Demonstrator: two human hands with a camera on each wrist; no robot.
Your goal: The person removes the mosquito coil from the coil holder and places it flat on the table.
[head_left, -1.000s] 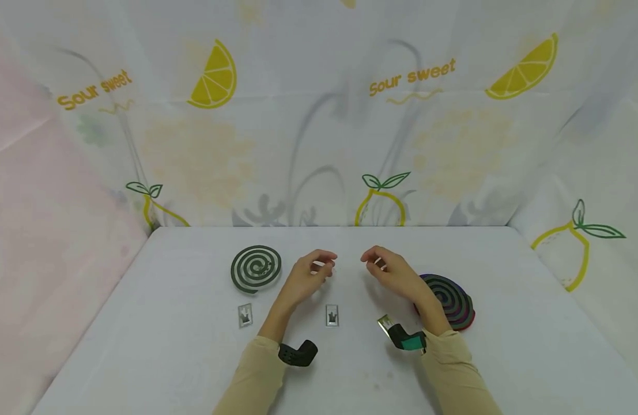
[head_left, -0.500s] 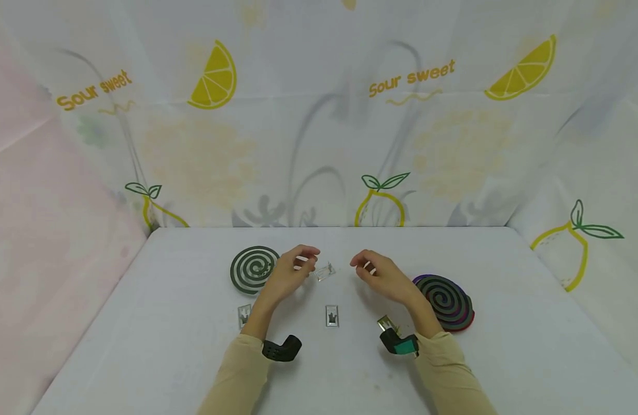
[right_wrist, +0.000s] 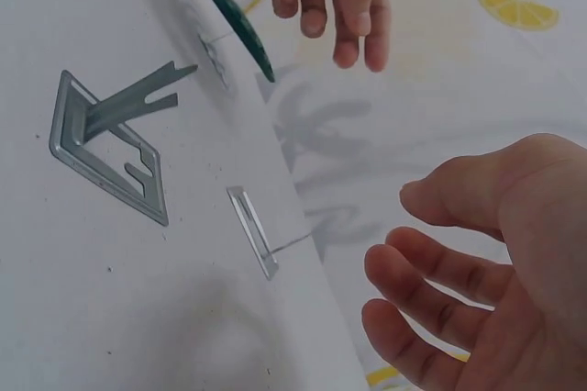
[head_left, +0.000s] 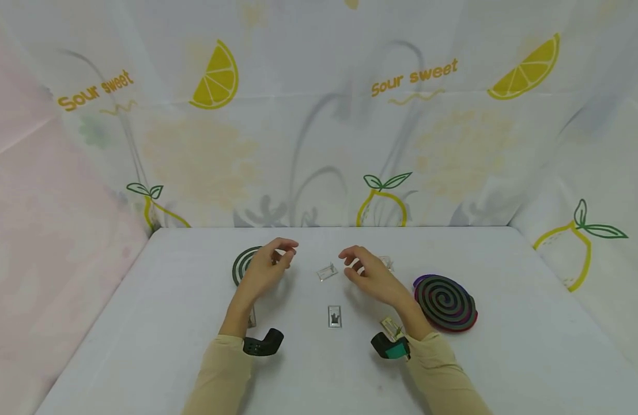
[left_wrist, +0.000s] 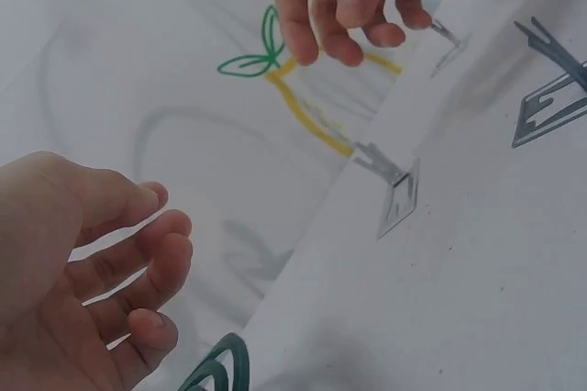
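My left hand [head_left: 269, 266] hovers over the dark green mosquito coil [head_left: 241, 264] at the table's left, fingers loosely bent around nothing. That coil sits raised on a thin metal stand in the right wrist view. Near the table's middle, my right hand [head_left: 367, 274] hangs in the air, also holding nothing, its fingers relaxed. Between the hands lies a small metal coil stand [head_left: 327, 271] with its prong bent up. Another stand [head_left: 335, 317] stands nearer the front, its upright prong plain in the right wrist view [right_wrist: 128, 102].
A stack of mosquito coils [head_left: 445, 302] in several colours lies at the right. One metal stand [head_left: 391, 327] is beside the right wrist, another [head_left: 386, 263] behind the right hand. My left wrist partly hides a further stand [head_left: 252, 318]. A printed cloth backdrop [head_left: 308, 144] rises behind the table.
My left hand has moved left, from beside the coil to over it. The right hand has shifted slightly left. The stands at the middle back and right back have come into view.
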